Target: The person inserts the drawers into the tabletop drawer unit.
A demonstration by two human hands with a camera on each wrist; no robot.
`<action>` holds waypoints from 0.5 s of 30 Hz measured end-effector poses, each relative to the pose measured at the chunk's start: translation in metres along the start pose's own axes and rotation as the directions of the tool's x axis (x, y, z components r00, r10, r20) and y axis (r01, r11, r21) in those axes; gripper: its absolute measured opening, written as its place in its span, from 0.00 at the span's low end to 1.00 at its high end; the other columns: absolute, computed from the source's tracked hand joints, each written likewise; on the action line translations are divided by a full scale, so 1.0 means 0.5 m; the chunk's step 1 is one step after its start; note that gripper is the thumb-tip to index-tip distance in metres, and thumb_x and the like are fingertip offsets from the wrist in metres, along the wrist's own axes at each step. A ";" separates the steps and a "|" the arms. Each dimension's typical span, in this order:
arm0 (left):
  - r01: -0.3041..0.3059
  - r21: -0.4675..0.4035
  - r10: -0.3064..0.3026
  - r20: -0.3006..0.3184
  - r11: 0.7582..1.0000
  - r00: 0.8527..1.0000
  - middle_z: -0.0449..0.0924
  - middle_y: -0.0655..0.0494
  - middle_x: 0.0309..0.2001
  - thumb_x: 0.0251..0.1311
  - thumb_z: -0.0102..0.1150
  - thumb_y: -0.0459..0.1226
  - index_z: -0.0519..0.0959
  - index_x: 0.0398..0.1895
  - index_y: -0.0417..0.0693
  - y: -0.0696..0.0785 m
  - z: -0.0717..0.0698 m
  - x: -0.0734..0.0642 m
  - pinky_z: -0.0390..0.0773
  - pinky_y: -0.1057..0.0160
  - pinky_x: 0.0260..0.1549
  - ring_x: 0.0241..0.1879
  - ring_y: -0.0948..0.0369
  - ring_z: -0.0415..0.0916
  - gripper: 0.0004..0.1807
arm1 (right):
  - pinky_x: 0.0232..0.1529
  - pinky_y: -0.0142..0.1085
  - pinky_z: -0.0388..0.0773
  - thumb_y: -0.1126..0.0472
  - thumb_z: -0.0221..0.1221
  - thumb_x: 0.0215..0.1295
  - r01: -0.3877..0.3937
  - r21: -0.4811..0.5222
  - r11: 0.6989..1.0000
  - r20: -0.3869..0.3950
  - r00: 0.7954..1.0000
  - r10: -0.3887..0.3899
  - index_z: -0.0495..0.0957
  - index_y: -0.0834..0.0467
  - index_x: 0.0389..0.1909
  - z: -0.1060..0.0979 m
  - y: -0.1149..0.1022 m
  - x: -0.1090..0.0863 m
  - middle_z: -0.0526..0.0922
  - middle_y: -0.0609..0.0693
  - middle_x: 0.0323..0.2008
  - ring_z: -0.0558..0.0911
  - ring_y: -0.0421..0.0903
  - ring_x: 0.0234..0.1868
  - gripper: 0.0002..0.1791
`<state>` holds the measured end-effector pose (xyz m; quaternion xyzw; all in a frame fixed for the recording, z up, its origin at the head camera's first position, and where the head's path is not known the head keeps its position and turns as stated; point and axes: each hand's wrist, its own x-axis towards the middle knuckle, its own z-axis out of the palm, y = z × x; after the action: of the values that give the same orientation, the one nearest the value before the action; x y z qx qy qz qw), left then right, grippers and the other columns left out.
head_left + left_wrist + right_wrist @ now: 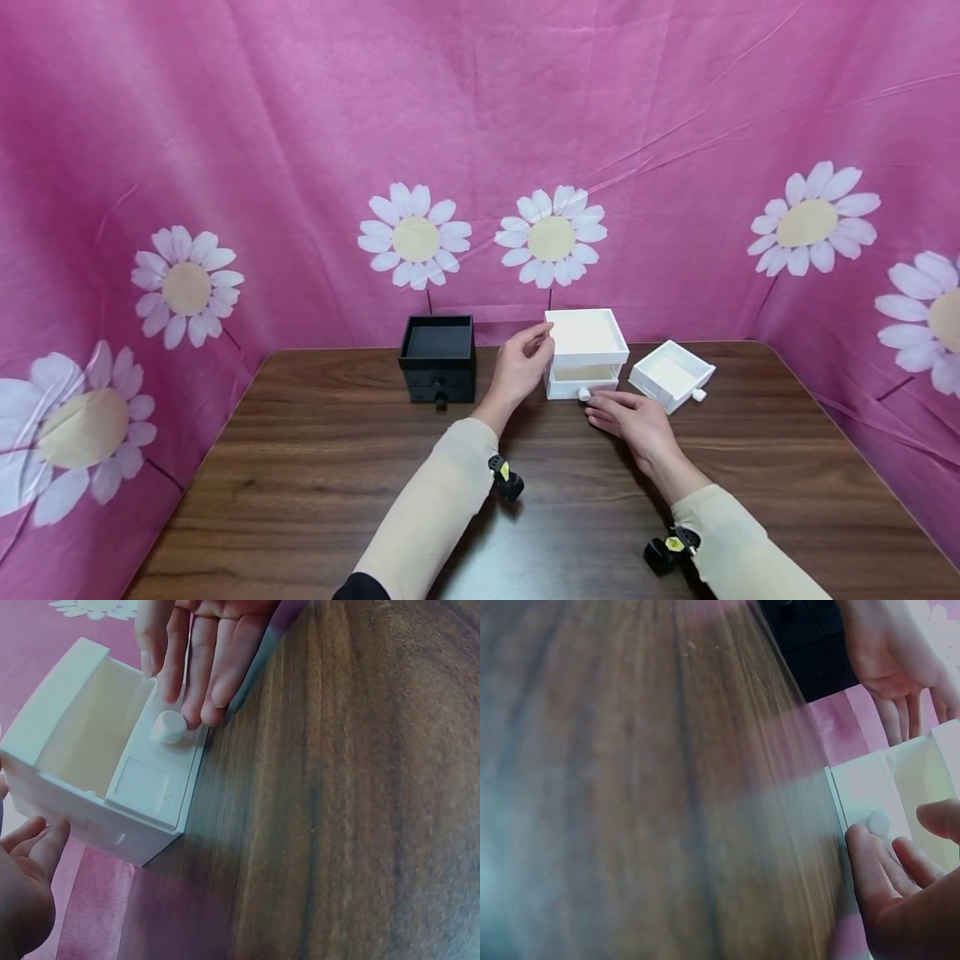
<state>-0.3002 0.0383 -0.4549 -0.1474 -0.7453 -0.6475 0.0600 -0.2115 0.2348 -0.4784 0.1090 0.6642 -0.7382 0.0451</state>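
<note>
A small white two-level drawer box (588, 342) stands toward the back of the table, its upper slot vacant and its lower drawer (154, 776) in place. My left hand (517, 367) rests against the box's left side, fingers fairly straight near the top edge. On the drawer front sits a round white knob (171, 727). The fingers of my right hand (639, 423) lie extended at the drawer front right beside this knob, the thumb held apart from it. To the right, a separate white drawer (672, 375) with its own knob lies angled on the table.
A black drawer box (438, 358) with small knobs stands left of the white one. Behind the wooden table (337, 475) hangs a pink cloth (480, 125) printed with daisies, which also runs along both sides.
</note>
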 end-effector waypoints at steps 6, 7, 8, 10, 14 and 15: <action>0.012 0.045 -0.012 0.003 0.999 1.000 0.89 0.46 0.61 0.75 0.62 0.37 0.86 0.65 0.48 0.002 -0.004 0.002 0.84 0.60 0.66 0.62 0.54 0.86 0.19 | 0.51 0.34 0.91 0.66 0.58 0.82 -0.002 -0.023 1.000 0.017 1.000 0.003 0.67 0.81 0.71 -0.006 0.002 -0.014 0.94 0.51 0.44 0.93 0.39 0.43 0.27; 0.011 0.045 -0.011 0.005 0.999 1.000 0.89 0.46 0.61 0.75 0.62 0.37 0.86 0.65 0.48 0.003 -0.004 0.003 0.84 0.60 0.66 0.62 0.53 0.86 0.19 | 0.51 0.34 0.91 0.66 0.58 0.82 -0.004 -0.028 1.000 0.017 1.000 0.005 0.68 0.81 0.71 -0.006 0.003 -0.016 0.94 0.51 0.44 0.93 0.39 0.43 0.27; 0.008 0.045 -0.009 0.005 0.999 1.000 0.89 0.46 0.61 0.74 0.62 0.37 0.86 0.65 0.47 0.003 -0.005 0.003 0.84 0.59 0.66 0.63 0.53 0.86 0.19 | 0.51 0.34 0.91 0.66 0.58 0.81 -0.005 -0.032 0.999 0.015 1.000 0.006 0.68 0.81 0.70 -0.007 0.003 -0.018 0.94 0.52 0.44 0.93 0.39 0.43 0.27; 0.006 0.042 -0.007 0.007 0.999 1.000 0.89 0.46 0.61 0.74 0.62 0.37 0.86 0.65 0.47 0.005 -0.005 0.003 0.84 0.58 0.66 0.63 0.52 0.86 0.19 | 0.51 0.34 0.91 0.66 0.58 0.81 -0.004 -0.041 0.999 0.017 1.000 0.005 0.68 0.81 0.70 -0.010 0.004 -0.023 0.94 0.53 0.46 0.93 0.39 0.43 0.27; 0.009 0.013 -0.009 0.008 1.000 1.000 0.88 0.45 0.62 0.74 0.62 0.36 0.87 0.64 0.46 0.005 -0.003 0.004 0.84 0.56 0.67 0.64 0.51 0.85 0.19 | 0.52 0.34 0.91 0.65 0.58 0.82 0.003 -0.068 0.998 0.015 1.000 -0.002 0.69 0.81 0.70 -0.020 0.000 -0.031 0.94 0.54 0.48 0.93 0.39 0.44 0.27; 0.011 0.004 -0.011 0.010 1.000 1.000 0.88 0.45 0.62 0.74 0.62 0.36 0.86 0.64 0.46 0.005 -0.003 0.004 0.83 0.56 0.68 0.64 0.51 0.85 0.19 | 0.52 0.34 0.91 0.65 0.57 0.82 0.006 -0.075 0.997 0.018 1.000 -0.005 0.68 0.81 0.70 -0.023 -0.001 -0.033 0.94 0.54 0.48 0.93 0.39 0.44 0.27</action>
<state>-0.3016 0.0376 -0.4516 -0.1464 -0.7476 -0.6456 0.0530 -0.1941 0.2451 -0.4752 0.0989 0.6915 -0.7136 0.0530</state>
